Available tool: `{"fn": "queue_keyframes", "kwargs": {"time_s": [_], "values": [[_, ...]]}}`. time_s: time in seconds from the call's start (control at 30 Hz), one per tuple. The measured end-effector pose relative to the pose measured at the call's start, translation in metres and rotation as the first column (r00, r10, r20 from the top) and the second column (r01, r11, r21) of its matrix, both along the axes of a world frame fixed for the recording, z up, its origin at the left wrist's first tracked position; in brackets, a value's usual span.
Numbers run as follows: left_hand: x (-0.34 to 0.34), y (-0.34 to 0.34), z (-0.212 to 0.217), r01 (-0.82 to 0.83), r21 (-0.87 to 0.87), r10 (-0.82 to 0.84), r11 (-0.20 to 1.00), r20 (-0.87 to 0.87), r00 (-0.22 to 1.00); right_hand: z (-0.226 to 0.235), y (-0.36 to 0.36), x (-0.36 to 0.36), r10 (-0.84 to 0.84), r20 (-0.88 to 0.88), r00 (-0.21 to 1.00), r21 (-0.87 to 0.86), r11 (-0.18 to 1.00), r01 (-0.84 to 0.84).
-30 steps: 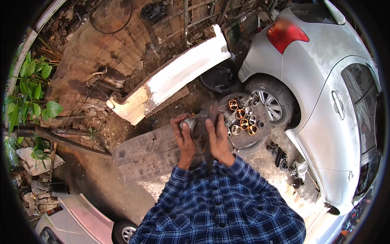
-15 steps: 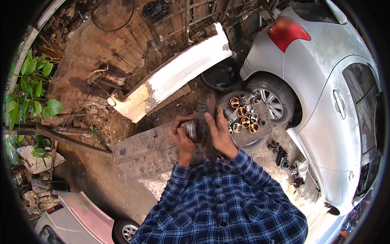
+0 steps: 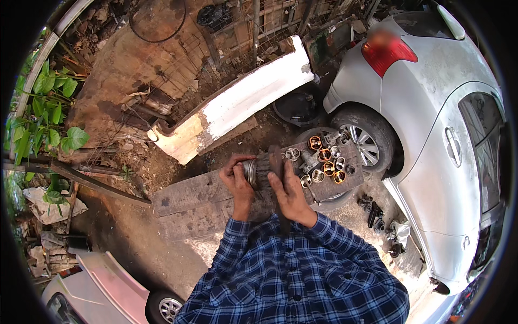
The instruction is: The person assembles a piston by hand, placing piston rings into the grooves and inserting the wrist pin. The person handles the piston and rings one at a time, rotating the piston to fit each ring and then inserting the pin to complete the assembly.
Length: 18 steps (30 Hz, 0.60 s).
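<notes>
Holding brush (image 3: 275,164) to metal cylinder (image 3: 250,172)

Above the wooden desk (image 3: 186,200), the left hand (image 3: 238,183) has its fingers wrapped around the metal cylinder; the right hand (image 3: 294,195) grips the brush, bristles against it. Small metal parts (image 3: 324,155) cluster on the desk's right end, near a silver car (image 3: 421,86).

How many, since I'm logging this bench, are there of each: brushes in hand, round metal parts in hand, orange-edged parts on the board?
Brush, right hand: 1
Round metal part, left hand: 1
Orange-edged parts, wooden board: 4
Total: 6
</notes>
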<state>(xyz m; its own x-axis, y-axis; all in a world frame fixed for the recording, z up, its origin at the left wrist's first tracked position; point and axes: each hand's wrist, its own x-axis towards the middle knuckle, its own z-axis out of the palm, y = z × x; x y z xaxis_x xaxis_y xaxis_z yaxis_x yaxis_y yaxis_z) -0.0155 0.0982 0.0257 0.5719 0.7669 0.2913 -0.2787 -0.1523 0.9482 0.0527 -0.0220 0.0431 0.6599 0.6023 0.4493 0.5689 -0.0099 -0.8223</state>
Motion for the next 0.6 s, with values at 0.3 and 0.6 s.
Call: {"fn": "queue_keyframes", "kwargs": {"time_s": [0.3, 0.6], "values": [[0.004, 0.002, 0.001, 0.024, -0.018, -0.025, 1.0, -0.038, 0.999, 0.013, 0.006, 0.009, -0.047, -0.008, 0.999, 0.007, 0.999, 0.047], [0.008, 0.001, -0.005, 0.019, 0.014, -0.018, 1.0, -0.028, 0.999, -0.005, 0.005, 0.009, -0.149, -0.12, 0.982, -0.021, 0.989, 0.147]]}}
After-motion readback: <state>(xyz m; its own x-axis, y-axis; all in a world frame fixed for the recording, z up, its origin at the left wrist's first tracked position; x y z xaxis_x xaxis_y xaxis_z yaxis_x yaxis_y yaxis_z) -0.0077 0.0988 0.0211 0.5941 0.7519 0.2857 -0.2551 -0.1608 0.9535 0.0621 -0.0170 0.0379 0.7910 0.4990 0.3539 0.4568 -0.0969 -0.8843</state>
